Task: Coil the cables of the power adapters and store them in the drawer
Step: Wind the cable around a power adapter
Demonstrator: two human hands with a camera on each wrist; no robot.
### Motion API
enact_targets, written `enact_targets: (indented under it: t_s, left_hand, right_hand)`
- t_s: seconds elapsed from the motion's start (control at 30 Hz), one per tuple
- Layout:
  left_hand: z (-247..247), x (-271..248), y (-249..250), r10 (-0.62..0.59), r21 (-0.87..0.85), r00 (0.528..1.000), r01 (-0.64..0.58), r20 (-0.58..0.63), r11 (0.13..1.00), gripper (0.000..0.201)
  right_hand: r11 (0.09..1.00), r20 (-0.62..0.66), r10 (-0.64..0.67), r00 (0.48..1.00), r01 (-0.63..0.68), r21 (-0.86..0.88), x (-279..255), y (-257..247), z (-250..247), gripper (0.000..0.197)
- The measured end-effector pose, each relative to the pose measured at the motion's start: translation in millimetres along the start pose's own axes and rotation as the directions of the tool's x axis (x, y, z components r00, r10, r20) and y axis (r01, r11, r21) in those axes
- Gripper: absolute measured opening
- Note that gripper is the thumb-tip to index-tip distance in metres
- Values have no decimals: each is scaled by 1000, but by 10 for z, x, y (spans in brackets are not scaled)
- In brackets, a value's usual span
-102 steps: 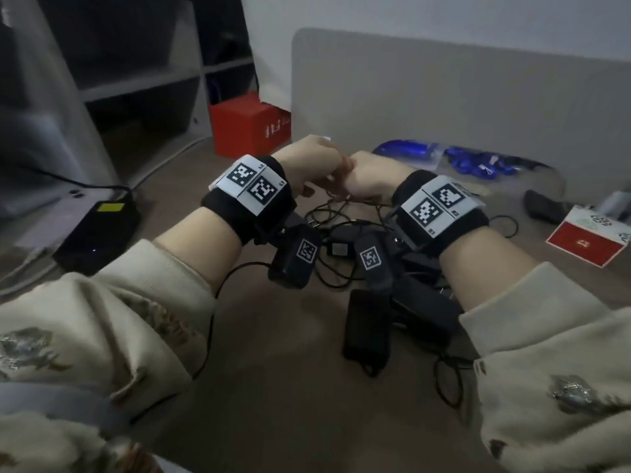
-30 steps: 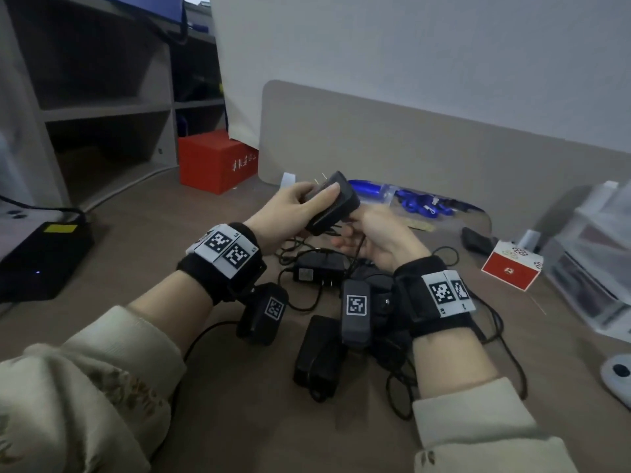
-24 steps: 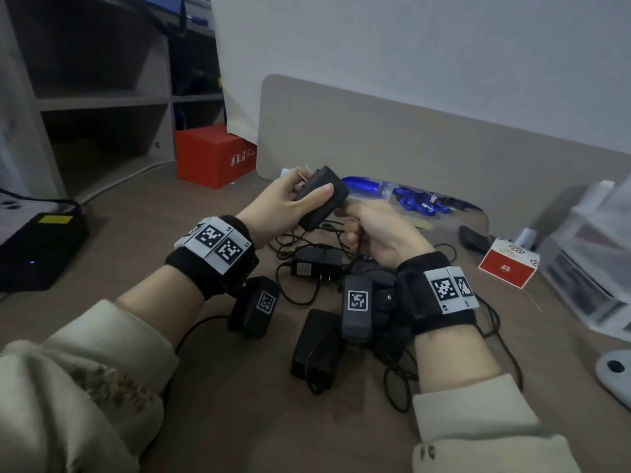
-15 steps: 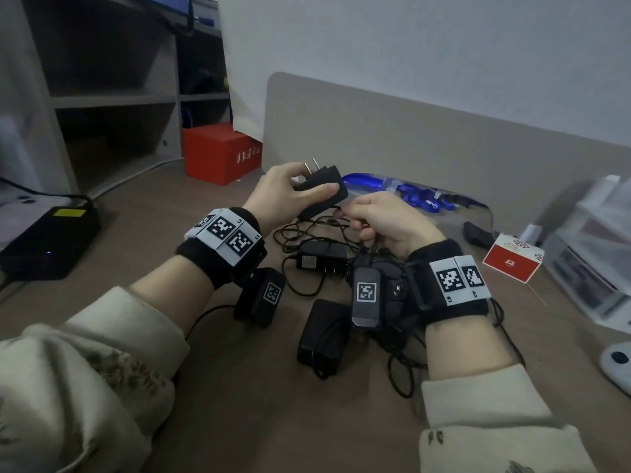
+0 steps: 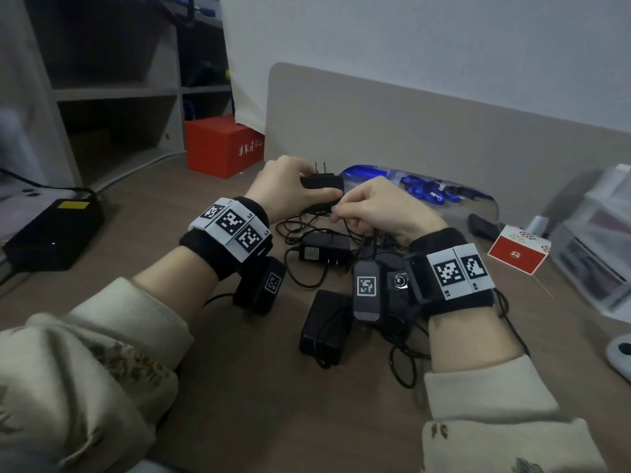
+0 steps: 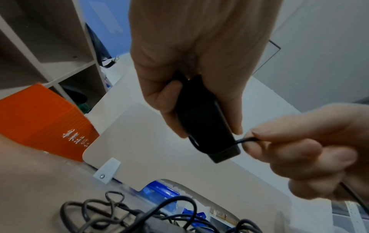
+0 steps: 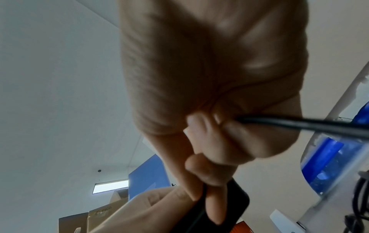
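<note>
My left hand point(image 5: 290, 187) grips a black power adapter point(image 5: 322, 184) above the desk, its two prongs pointing up; the same adapter point(image 6: 207, 123) shows in the left wrist view. My right hand point(image 5: 379, 208) pinches that adapter's thin black cable point(image 6: 242, 140) right beside its body, and the cable point(image 7: 299, 124) runs out of the fist. Below lie a second adapter point(image 5: 324, 250) and a third adapter point(image 5: 324, 326) among tangled black cables point(image 5: 304, 230). No drawer shows in any view.
A red box point(image 5: 222, 145) stands at the back left by open shelves point(image 5: 116, 93). A black device point(image 5: 51, 233) sits far left. Blue items in a clear bag point(image 5: 420, 189), a small red-and-white box point(image 5: 517, 254) and clear plastic containers point(image 5: 594, 240) are on the right.
My left hand has turned the adapter so its prongs point up and lowered it slightly. My right hand has closed in and taken the cable next to the adapter.
</note>
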State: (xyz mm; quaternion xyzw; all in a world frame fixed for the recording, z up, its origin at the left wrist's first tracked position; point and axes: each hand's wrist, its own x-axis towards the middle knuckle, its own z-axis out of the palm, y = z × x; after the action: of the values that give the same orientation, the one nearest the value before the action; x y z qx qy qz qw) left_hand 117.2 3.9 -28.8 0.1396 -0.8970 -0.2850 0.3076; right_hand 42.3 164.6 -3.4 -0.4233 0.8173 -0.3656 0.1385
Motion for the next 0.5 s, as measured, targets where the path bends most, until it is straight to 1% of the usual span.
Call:
enact_targets:
  t_s: [0.07,0.2,0.3,0.4,0.47,0.5]
  left_hand:
    - [-21,-4,19,2,42,1000,-2,4,999,48]
    - [-39,-6,20,36,60,998,-39,51,997,40]
    - [-37,8,18,71,120,994,-80,79,990,40]
    - [-58,30,-13,110,178,989,-126,101,976,46]
    - [-90,32,-14,157,202,979,-182,132,962,45]
    - [-102,33,-4,184,208,970,-216,161,954,44]
  right_hand:
    - [1000,-35,-17,999,18,17,9,18,-5,19]
    - [996,-38,-78,996,77,-37,31,31,16,25]
    - [996,20,-86,996,86,11,43,19,33,22]
    - [993,65,-83,994,77,85,34,11,38,19]
    - [988,57,-96,994,89,123,28,16,45,19]
    - [985,32,-105,994,99,140,25,19,49,18]
